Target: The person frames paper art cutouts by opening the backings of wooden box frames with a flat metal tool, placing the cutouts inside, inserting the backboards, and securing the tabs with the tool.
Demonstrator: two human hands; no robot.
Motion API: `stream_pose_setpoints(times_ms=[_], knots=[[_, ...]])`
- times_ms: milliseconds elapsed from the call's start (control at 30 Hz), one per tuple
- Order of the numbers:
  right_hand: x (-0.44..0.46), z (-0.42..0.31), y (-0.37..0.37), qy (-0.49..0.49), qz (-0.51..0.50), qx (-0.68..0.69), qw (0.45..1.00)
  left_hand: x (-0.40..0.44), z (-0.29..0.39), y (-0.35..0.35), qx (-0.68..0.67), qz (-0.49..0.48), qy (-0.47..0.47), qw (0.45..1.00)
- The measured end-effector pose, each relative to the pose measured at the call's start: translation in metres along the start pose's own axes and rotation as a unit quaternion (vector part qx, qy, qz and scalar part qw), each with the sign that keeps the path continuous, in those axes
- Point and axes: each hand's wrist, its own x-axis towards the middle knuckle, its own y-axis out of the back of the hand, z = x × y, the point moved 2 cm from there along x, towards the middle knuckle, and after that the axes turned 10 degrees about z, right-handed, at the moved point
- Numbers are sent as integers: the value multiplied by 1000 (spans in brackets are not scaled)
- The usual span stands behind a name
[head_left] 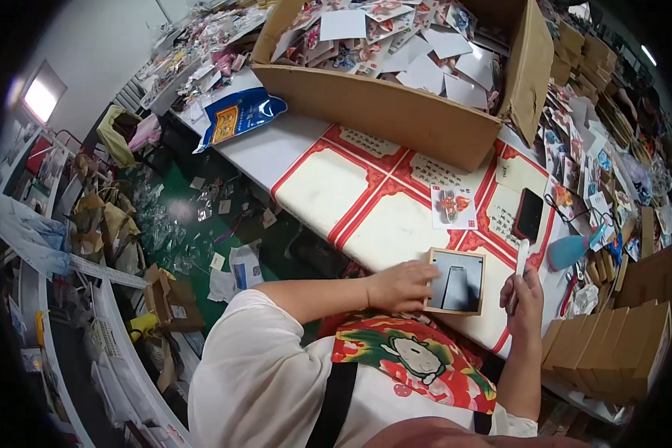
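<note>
A small wooden photo frame (481,285) lies on the table near its front edge, with a dark grey panel inside that reflects light. My left hand (405,286) is at the frame's left side, fingers bent around that edge and slightly blurred. To the right of the frame, my right hand (525,295) is closed around a slim tool (523,254) with a pale upper end pointing up; its exact kind cannot be made out. A white card with a red and orange printed figure (453,207) lies just beyond the frame.
A large cardboard box (381,104) full of printed cards stands at the back. A black phone (529,213), glasses (571,213) and a blue-green spray bottle (567,252) are at the right. Brown boxes (608,347) stand lower right; a blue packet (240,117) lies back left.
</note>
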Motion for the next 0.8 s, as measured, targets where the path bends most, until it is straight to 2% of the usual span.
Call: stream_pose_setpoints(times_ms=[100, 167, 200, 233, 267, 300, 367, 467, 600, 667, 733, 800], knots=[[12, 11, 17, -1, 15, -91, 996, 11, -30, -1, 45, 156, 102, 981], [19, 15, 27, 76, -15, -270, 960, 27, -42, 1, 98, 111, 244, 958], [20, 15, 24, 51, -19, -290, 955, 30, -54, -2, 67, 98, 277, 954], [21, 18, 26, 25, -28, -317, 948, 31, -61, -6, -39, 87, 384, 918], [26, 25, 31, 106, -57, -412, 903, 37, -65, -5, -51, 63, 394, 916], [20, 15, 17, 105, -44, -467, 877, 37, -66, -7, -55, 41, 404, 912], [21, 19, 11, 236, -61, -564, 789, 35, -66, -16, -74, 50, 380, 921], [23, 17, -4, 280, -91, -614, 732, 39, -65, -17, -92, 49, 381, 918], [31, 15, -12, 241, -80, -583, 772, 44, -62, -4, -18, -11, 406, 914], [39, 15, -1, 238, -40, -565, 789, 48, -58, -1, 43, -23, 379, 924], [38, 12, 5, 195, -16, -579, 791, 49, -51, 3, 112, -15, 330, 937], [36, 11, 7, 139, -8, -570, 809, 53, -45, 7, 152, -53, 312, 936]])
